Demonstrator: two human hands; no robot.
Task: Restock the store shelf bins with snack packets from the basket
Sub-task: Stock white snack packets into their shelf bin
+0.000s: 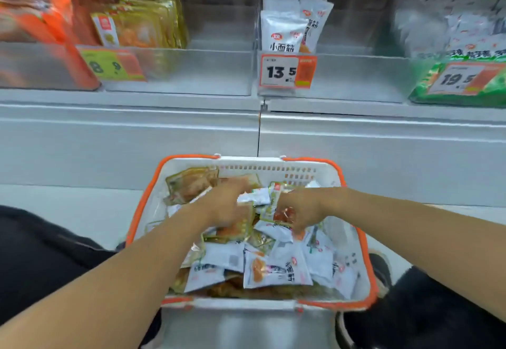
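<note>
Shelf (246, 118) spans upper frame; bins (219, 69) sit half empty, white packs centre, yellow packs upper left. Basket (353, 192) lower centre, heaped with mixed packets (276, 269). Both hands are in the heap: left hand (221, 203) blurred, grip cannot be told; right hand (298, 209) curled, seemingly pinching a packet. Risk: slick, tangled packs slide out, or mixed kinds reach the wrong bin.

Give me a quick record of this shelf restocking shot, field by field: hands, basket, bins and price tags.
left hand: down in the basket among packets, blurred, grip unclear
right hand: in the basket, fingers curled on a packet
basket: white with orange rim, full of white and yellow packets
middle bin: few white packets, tag 13.5
left bin: yellow packets
</note>
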